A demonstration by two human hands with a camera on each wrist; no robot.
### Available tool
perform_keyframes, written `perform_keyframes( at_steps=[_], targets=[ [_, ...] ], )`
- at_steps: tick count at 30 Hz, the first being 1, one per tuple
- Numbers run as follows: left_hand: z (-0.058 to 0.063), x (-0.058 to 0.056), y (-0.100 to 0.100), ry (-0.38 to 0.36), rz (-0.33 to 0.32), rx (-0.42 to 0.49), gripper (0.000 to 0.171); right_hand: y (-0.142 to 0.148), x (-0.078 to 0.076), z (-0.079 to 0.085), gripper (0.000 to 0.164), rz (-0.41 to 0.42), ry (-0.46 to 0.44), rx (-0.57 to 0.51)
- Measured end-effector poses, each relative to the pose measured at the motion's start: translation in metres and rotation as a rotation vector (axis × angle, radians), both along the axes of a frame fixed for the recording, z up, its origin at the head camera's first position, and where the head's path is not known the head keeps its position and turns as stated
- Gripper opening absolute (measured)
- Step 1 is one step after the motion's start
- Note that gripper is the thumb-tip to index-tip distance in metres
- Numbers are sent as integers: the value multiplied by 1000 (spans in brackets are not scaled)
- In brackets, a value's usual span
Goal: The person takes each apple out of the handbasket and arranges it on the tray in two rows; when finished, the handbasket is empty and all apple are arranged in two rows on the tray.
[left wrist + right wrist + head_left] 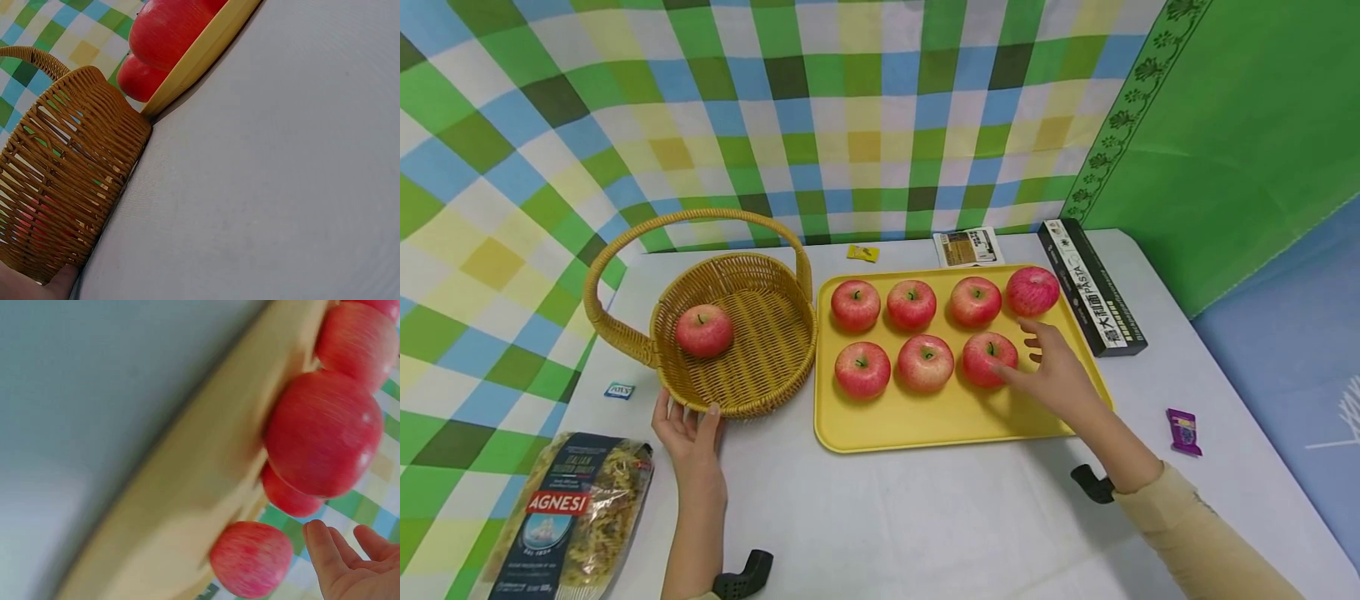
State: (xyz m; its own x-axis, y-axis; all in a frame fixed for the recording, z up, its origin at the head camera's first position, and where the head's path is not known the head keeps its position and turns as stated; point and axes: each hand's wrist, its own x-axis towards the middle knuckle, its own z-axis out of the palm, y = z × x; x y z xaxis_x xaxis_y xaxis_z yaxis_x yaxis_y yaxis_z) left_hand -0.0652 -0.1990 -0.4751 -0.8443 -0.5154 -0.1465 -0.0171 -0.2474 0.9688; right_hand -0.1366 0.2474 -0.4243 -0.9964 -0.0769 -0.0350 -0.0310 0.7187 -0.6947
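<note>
My left hand [691,437] rests against the near side of a brown wicker basket [760,408], and its thumb [62,281] touches the weave low down in the left wrist view. One red apple [703,331] sits inside the basket, towards the left. To the right, a yellow tray [880,429] bears several red apples in two rows. My right hand [1060,379] hovers over the tray's right part with spread fingers, holding nothing. Its thumb overlaps the front-row right apple [985,358] in the head view; contact is unclear. The back-right apple [1032,291] lies just beyond the fingertips.
A black pasta box [1093,287] stands along the tray's right edge. A pasta bag [576,508] lies at the front left, and a purple packet [1183,431] at the right. A small blue packet [620,390], a yellow packet [862,252] and a printed packet [967,247] lie around.
</note>
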Motion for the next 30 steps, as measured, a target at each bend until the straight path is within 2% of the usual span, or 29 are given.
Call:
perform_keyframes(
  at_steps=[6,12,18,22,28,30],
  targets=[
    [0,0,0,-12,3,2,74,-9,-4,13,81,13,77,-59],
    [1,-1,1,-21,-3,-4,74,-33,-4,25,80,45,48,-155],
    [1,-1,1,-21,-10,-9,75,-75,-5,30,79,93,36,-238],
    [1,-1,1,-20,-9,-8,75,-108,-6,27,77,160,39,-330],
    [0,0,0,-7,-5,-8,75,-158,-7,22,74,292,107,-315],
    [0,0,-1,4,-4,-9,75,-175,-7,21,74,342,128,-345]
  ],
)
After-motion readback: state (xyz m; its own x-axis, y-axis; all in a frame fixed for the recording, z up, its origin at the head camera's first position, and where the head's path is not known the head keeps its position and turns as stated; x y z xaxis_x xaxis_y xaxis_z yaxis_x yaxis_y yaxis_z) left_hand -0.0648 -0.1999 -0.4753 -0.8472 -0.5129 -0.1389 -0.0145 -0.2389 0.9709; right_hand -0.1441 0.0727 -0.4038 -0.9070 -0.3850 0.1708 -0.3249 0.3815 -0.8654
